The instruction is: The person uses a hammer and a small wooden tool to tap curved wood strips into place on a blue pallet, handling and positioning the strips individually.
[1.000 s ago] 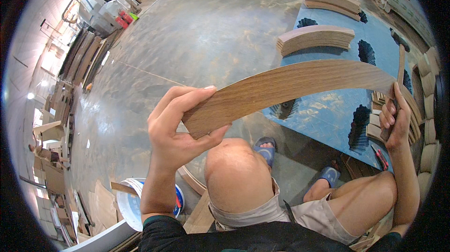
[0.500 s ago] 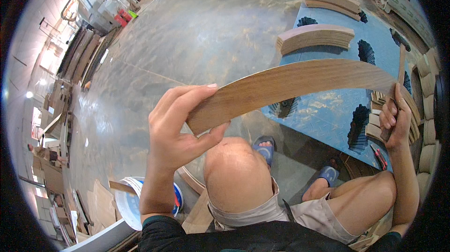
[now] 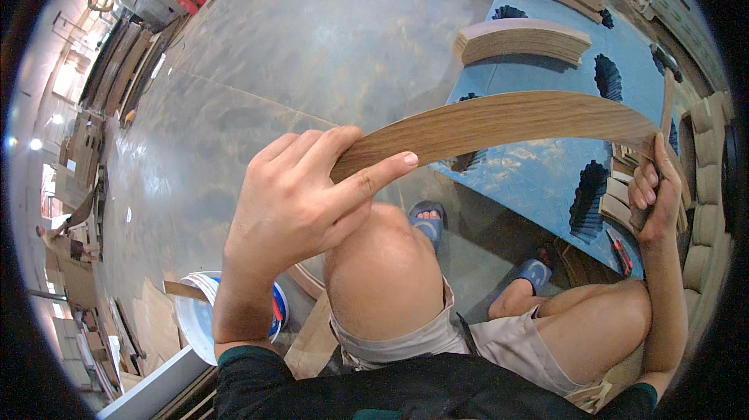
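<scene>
A curved wooden board (image 3: pixel 499 125) with brown grain spans between my two hands, arched upward. My left hand (image 3: pixel 300 186) grips its left end, one finger stretched along the lower front edge and the others behind the top. At the other end my right hand (image 3: pixel 657 193) pinches the board's tip. A hammer (image 3: pixel 668 100) with a wooden handle and dark head stands up from that same hand, its handle running down through the curled fingers. Below the board are my knees and blue slippers (image 3: pixel 533 274).
Stacks of curved wooden pieces (image 3: pixel 523 39) lie on a blue platform (image 3: pixel 515 178) with dark ridged patches. Red-handled pliers (image 3: pixel 620 252) rest near its corner. A white bucket (image 3: pixel 199 315) stands at lower left, and more curved pieces (image 3: pixel 702 209) are piled along the right.
My left hand has turned over the board's left end, bringing a finger across its front. The board has shifted slightly, and the whole view has moved a little. The right hand keeps its grip.
</scene>
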### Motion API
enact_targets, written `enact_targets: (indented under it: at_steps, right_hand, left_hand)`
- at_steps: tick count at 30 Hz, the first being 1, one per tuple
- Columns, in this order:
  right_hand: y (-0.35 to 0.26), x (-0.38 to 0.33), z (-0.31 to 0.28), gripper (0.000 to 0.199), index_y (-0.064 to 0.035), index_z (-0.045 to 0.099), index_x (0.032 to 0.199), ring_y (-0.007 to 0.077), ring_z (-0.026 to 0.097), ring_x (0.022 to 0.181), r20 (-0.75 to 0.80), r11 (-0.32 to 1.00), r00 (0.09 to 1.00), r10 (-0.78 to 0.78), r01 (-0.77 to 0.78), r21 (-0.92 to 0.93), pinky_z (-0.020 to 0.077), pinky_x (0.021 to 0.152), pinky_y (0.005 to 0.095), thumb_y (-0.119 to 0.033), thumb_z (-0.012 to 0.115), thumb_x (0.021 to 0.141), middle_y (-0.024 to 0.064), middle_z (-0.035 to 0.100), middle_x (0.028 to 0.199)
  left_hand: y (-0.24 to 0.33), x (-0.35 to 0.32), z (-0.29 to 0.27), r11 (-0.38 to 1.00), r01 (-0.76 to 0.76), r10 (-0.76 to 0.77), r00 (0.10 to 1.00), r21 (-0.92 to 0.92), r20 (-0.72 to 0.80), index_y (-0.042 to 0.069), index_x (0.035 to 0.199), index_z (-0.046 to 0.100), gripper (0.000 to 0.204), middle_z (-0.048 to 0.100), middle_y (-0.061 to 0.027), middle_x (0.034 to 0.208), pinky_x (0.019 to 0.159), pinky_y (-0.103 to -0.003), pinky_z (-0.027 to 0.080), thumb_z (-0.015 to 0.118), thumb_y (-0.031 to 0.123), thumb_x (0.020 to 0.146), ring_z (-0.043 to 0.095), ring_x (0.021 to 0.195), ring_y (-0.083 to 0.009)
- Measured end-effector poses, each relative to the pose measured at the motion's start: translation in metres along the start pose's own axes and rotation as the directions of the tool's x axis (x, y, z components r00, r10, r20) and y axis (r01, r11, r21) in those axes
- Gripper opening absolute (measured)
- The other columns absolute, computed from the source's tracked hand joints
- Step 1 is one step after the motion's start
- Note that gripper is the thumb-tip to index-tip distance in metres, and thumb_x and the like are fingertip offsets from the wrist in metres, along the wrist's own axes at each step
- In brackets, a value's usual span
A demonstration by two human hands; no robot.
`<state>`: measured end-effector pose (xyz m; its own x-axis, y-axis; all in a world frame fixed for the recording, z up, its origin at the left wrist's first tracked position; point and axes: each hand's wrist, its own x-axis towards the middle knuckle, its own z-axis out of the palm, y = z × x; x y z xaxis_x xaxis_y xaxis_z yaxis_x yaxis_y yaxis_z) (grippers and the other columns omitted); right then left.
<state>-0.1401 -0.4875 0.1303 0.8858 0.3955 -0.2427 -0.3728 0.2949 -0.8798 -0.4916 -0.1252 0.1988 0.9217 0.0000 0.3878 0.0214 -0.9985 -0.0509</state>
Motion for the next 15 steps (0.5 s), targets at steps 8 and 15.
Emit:
enact_targets:
  at_steps: [8, 15]
  right_hand:
    - [-0.008, -0.001, 0.005, 0.032, -0.0130, 0.067, 0.105, 0.0031, 0.039, 0.041, 0.018, 0.998, 0.999, -0.037, 0.038, -0.045, 0.0339, 0.035, 0.0228, -0.037, 0.057, 0.124, -0.0079, 0.045, 0.061]
    - [-0.001, 0.008, -0.010, 0.030, -0.0096, 0.072, 0.123, 0.0023, 0.042, 0.041, 0.092, 0.998, 0.994, -0.058, 0.061, -0.029, 0.0375, 0.036, 0.0215, -0.033, 0.053, 0.126, -0.0072, 0.047, 0.064]
  left_hand:
    - [-0.007, -0.004, -0.008, 0.995, -0.062, 0.053, 0.993, -0.083, -0.106, 0.025, 0.117, 0.090, 0.046, 0.080, -0.0113, 0.115, 0.071, -0.041, 0.059, 0.091, 0.017, 0.072, 0.077, 0.085, -0.0288]
    - [-0.007, -0.004, -0.007, 0.992, -0.088, 0.077, 0.990, -0.089, -0.122, 0.024, 0.114, 0.091, 0.046, 0.081, -0.0106, 0.113, 0.069, -0.039, 0.057, 0.092, 0.017, 0.068, 0.076, 0.080, -0.0266]
